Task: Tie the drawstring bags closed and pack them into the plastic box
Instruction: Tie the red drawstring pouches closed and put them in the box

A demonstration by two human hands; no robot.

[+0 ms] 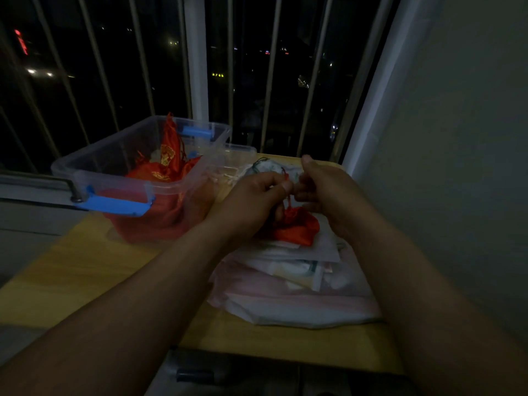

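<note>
Pinching the red cord point(286, 186) together, left hand point(251, 200) and right hand point(324, 192) meet above the red bag point(297, 228).

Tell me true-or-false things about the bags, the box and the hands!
1. The left hand and right hand both pinch the cord of a small red bag. True.
2. The plastic box is empty. False: packed red bags lie inside it.
3. The box's latches are green. False: they are blue.
4. The small red bag is over a pale pile on the table. True.
</note>
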